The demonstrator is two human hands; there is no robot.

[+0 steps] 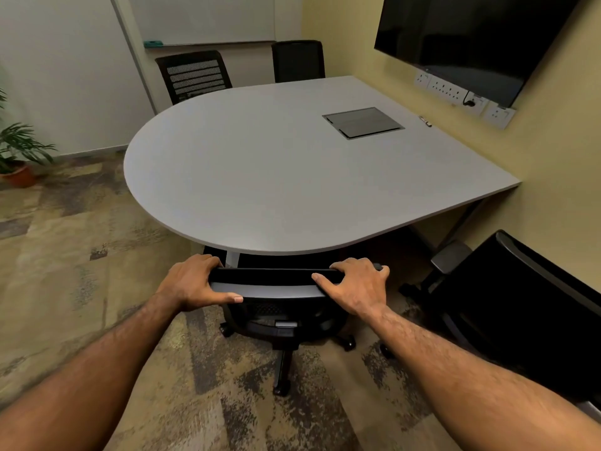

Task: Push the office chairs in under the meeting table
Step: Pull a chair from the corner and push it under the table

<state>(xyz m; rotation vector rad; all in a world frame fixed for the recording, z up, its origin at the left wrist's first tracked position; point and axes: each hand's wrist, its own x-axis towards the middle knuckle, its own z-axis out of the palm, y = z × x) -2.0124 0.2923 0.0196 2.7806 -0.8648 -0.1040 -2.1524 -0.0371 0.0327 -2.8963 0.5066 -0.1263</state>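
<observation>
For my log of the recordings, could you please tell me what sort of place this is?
Most likely a small office meeting room: a grey meeting table with a built-in cable hatch, a whiteboard and a large wall screen.

The table (260, 164) is smooth and matt, the chair (276, 309) at six o'clock black mesh and plastic, the screen (471, 34) at one o'clock glossy.

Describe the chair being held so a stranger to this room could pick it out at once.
Start at the grey, round-ended meeting table. The chair stands at the near curved edge. Unlike the two far chairs and the chair by the right wall, its backrest is gripped by the left hand and right hand.
</observation>
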